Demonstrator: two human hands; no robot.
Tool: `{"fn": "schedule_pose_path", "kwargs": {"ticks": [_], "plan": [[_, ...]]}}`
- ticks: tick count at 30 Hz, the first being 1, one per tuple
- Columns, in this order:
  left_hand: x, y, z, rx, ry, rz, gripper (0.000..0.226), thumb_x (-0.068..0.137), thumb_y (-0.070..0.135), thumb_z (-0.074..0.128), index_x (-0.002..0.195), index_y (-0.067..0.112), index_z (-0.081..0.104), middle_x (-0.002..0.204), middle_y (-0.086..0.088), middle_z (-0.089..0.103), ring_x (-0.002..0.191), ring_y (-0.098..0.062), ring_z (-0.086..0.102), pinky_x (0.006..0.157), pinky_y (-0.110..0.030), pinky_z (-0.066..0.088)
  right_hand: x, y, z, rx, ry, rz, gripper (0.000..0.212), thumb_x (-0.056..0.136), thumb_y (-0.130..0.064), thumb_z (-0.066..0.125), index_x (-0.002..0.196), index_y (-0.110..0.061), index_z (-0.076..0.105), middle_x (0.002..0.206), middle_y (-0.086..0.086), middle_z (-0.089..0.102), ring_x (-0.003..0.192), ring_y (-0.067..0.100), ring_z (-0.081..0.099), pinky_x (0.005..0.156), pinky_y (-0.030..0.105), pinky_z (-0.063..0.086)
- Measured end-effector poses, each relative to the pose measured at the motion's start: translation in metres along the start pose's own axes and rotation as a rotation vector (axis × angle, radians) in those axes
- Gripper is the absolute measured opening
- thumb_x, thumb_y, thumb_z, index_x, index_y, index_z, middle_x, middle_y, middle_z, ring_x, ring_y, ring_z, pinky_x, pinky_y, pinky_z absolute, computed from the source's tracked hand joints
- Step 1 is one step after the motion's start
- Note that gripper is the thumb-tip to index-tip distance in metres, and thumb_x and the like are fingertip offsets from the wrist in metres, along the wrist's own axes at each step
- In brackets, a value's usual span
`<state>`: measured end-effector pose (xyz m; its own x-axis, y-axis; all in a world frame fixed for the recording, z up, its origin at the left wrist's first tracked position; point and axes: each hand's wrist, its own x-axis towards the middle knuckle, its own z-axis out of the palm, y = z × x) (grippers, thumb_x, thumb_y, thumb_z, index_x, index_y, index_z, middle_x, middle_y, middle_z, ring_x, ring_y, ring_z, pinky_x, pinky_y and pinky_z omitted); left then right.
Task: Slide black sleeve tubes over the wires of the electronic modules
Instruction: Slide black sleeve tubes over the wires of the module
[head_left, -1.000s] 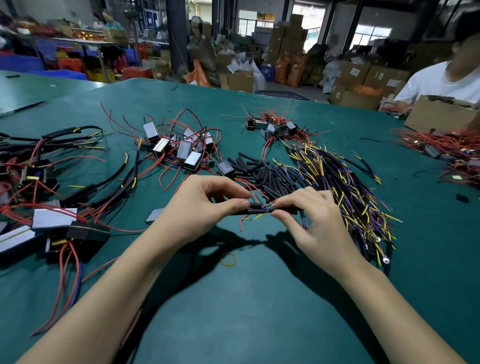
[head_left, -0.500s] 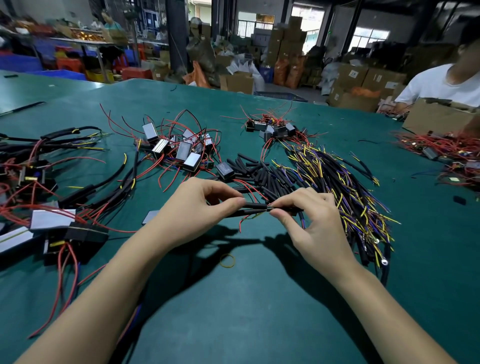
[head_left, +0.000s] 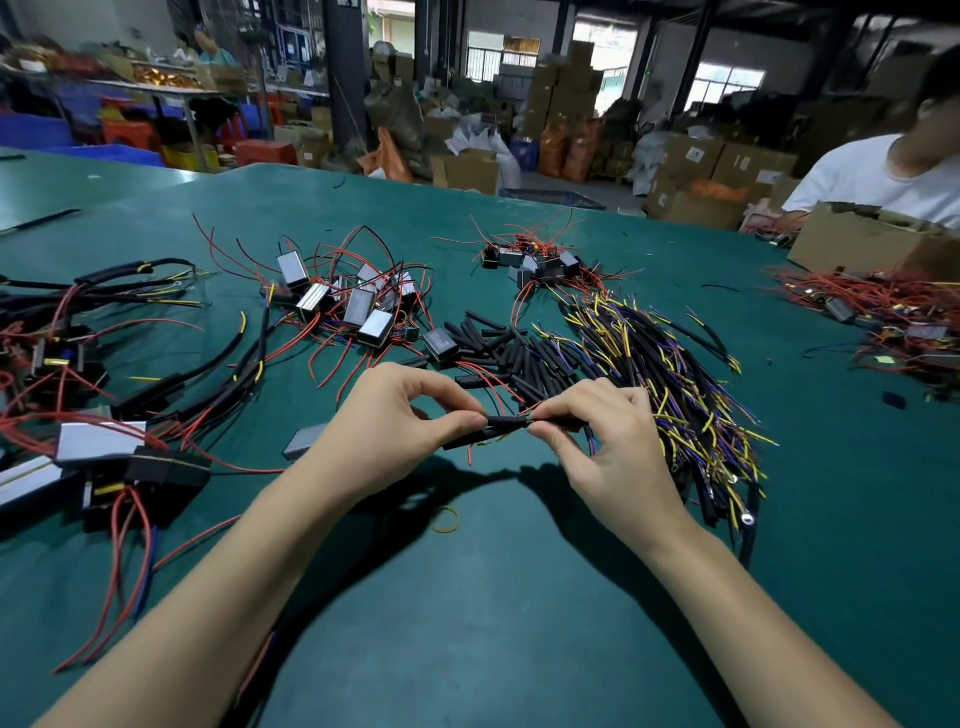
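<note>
Green table (head_left: 519, 649), wire piles around. Our left hand (head_left: 384, 421) and right hand (head_left: 602, 441) both pinch one black sleeve tube (head_left: 506, 423) between thumb and forefinger.

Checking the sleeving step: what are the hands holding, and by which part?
Left hand pinches the black sleeve tube at its left end; right hand pinches the wires at the tube's right end.
</note>
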<state>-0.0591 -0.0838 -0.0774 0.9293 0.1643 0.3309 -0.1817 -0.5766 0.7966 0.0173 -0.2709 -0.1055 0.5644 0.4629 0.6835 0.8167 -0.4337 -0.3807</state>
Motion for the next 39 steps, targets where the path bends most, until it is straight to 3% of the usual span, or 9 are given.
{"fn": "schedule_pose_path", "kwargs": {"ticks": [2,4,6,10,17,22,29,35,39], "plan": [[0.001,0.003,0.002,0.051,0.016,0.039,0.006,0.078,0.018,0.077,0.077,0.024,0.074,0.048,0.014,0.054,0.045,-0.006,0.041,0.047,-0.017,0.033,0.002,0.003,0.000,-0.016,-0.015,0.023,0.007,0.082,-0.028,0.067,0.082,-0.021,0.069,0.082,-0.013,0.065,0.081,0.012,0.056,0.081,0.031,0.028],[0.001,0.005,0.001,0.130,0.024,0.102,0.021,0.077,0.024,0.078,0.097,0.023,0.073,0.079,0.011,0.064,0.076,-0.009,0.059,0.076,-0.027,0.046,0.003,0.005,-0.001,-0.056,-0.001,0.046,0.005,0.083,-0.029,0.068,0.083,-0.024,0.069,0.085,-0.015,0.064,0.087,0.011,0.053,0.082,0.029,0.023],[0.001,0.006,-0.006,0.264,0.008,0.106,0.047,0.073,0.038,0.077,0.117,0.028,0.064,0.102,0.006,0.062,0.102,-0.012,0.056,0.095,-0.031,0.039,0.005,0.004,-0.004,-0.127,0.044,0.056,0.004,0.082,-0.031,0.070,0.083,-0.027,0.071,0.088,-0.014,0.062,0.094,0.011,0.047,0.079,0.031,0.018],[-0.002,0.002,-0.024,0.797,-0.177,-0.107,0.092,0.063,0.068,0.069,0.140,0.036,0.031,0.131,0.005,0.047,0.127,-0.016,0.038,0.102,-0.041,0.025,0.012,-0.005,-0.014,-0.168,0.162,0.011,0.005,0.082,-0.025,0.072,0.084,-0.020,0.073,0.087,-0.005,0.061,0.088,0.020,0.050,0.077,0.034,0.028],[-0.026,-0.013,-0.048,0.664,-0.139,-0.170,0.065,0.077,0.043,0.069,0.132,0.026,0.039,0.129,0.004,0.055,0.122,-0.019,0.049,0.102,-0.037,0.034,0.031,-0.028,-0.017,-0.073,0.222,-0.097,0.009,0.087,-0.018,0.066,0.085,-0.010,0.070,0.086,0.002,0.067,0.082,0.030,0.056,0.079,0.043,0.043],[-0.040,0.004,-0.076,0.509,0.042,-0.079,0.045,0.077,0.021,0.065,0.119,0.018,0.050,0.102,-0.001,0.055,0.098,-0.023,0.055,0.091,-0.036,0.043,0.059,-0.042,-0.014,-0.089,0.237,-0.125,0.010,0.088,-0.017,0.065,0.086,-0.008,0.070,0.087,0.004,0.068,0.081,0.028,0.057,0.077,0.039,0.045],[-0.071,0.026,-0.123,1.034,0.214,-0.049,0.045,0.081,0.031,0.060,0.124,0.023,0.048,0.109,-0.007,0.049,0.099,-0.031,0.053,0.079,-0.041,0.045,0.099,-0.075,0.032,-0.121,0.053,-0.170,0.012,0.090,-0.012,0.060,0.094,-0.003,0.067,0.094,0.012,0.067,0.090,0.032,0.061,0.082,0.044,0.046],[-0.094,-0.008,-0.141,1.354,0.223,-0.221,0.041,0.075,0.019,0.070,0.115,0.016,0.060,0.101,-0.016,0.053,0.097,-0.035,0.049,0.076,-0.042,0.037,0.130,-0.110,0.095,-0.135,-0.255,-0.252,0.020,0.095,-0.011,0.051,0.110,0.000,0.061,0.114,0.014,0.060,0.106,0.034,0.055,0.090,0.044,0.041],[-0.102,-0.033,-0.138,1.374,0.229,-0.294,0.069,0.081,0.022,0.062,0.145,0.022,0.036,0.119,-0.013,0.051,0.108,-0.033,0.046,0.083,-0.041,0.034,0.139,-0.122,0.130,-0.168,-0.409,-0.261,0.021,0.097,-0.011,0.048,0.111,-0.002,0.060,0.118,0.014,0.058,0.110,0.032,0.054,0.090,0.043,0.042]]}}
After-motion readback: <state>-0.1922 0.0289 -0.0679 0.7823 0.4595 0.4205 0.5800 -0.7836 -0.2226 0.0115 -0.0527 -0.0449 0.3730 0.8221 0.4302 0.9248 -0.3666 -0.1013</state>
